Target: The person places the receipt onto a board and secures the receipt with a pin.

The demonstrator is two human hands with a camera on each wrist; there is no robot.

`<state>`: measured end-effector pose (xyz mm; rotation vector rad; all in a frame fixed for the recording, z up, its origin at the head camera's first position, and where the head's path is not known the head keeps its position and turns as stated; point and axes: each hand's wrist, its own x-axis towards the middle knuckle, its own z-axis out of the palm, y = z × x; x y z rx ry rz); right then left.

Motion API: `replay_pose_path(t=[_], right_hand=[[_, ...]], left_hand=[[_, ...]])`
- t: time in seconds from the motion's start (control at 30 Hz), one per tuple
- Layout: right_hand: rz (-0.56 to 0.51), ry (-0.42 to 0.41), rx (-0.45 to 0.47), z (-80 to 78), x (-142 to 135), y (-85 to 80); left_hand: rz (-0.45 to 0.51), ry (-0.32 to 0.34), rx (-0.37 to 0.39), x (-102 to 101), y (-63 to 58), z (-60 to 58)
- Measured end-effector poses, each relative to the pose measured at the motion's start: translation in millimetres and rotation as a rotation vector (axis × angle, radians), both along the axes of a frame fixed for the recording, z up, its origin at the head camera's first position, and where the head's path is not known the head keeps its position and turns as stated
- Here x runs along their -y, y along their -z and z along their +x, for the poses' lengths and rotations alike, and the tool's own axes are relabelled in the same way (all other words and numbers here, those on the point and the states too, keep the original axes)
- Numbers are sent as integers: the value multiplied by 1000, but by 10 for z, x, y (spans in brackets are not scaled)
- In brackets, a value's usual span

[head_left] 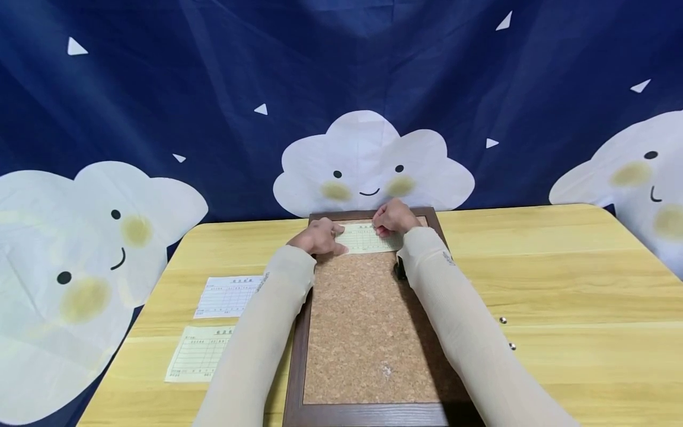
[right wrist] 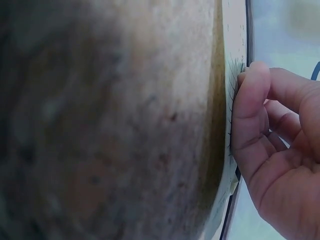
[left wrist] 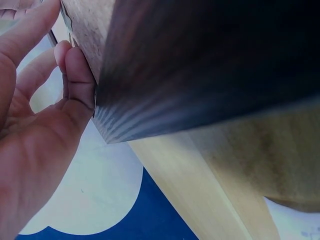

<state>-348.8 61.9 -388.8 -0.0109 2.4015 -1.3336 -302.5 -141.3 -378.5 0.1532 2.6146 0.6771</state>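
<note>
A framed cork board (head_left: 368, 326) lies on the table, and a pale yellow printed slip (head_left: 356, 238) lies flat across its far end. My left hand (head_left: 321, 236) rests at the slip's left end, thumb and finger spread and touching the paper. In the left wrist view, the left hand (left wrist: 45, 115) leans by the frame's corner. Over the right part of the slip, my right hand (head_left: 393, 217) pinches a tiny thing, mostly hidden, that looks like a thumbtack. The right wrist view has the right hand's fingertips (right wrist: 255, 82) against the slip (right wrist: 231, 100).
On the wooden table (head_left: 560, 267) to the left lie a white printed slip (head_left: 226, 295) and another yellow slip (head_left: 197, 354). Two small silvery thumbtacks, one nearer (head_left: 512, 346) and one farther (head_left: 503, 320), sit right of the board. A blue cloud-print cloth (head_left: 235, 71) hangs behind.
</note>
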Motion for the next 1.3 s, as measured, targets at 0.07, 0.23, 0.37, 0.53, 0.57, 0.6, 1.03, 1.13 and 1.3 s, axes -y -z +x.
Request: replay_pose_path(t=[0.07,0.23,0.37,0.53,0.57,0.6,1.03,1.13,1.3], right_hand=[[17,-5,-7,-7,-6,6],[62,-21,-24,-11,-8,-9],[79,-31,-44,-10,-10,-34],[72,-45,-53,-9,-22,-46],[70,-45,-51,-8,-23,-46],[64,-45,-48,-7,-25,-48],[82,-33,-32,-8,6,-10],[101,-45,-44,-6,-4,-15],[80,-88,-37,-7,-60,-29]], left_hand=[[1,1,3,-3,-1,0],[-3,9,7,1,-17,3],[-4,2,3,-7,-43,-1],[-1,-9,19,-22,-60,-8],[-4,-6,22,-23,-61,-10],[-6,-3,23,-24,-61,-11],[-32,29,27,-5,-55,-2],[-20,25,29,-3,-52,0],[5,33,19,-4,-44,2]])
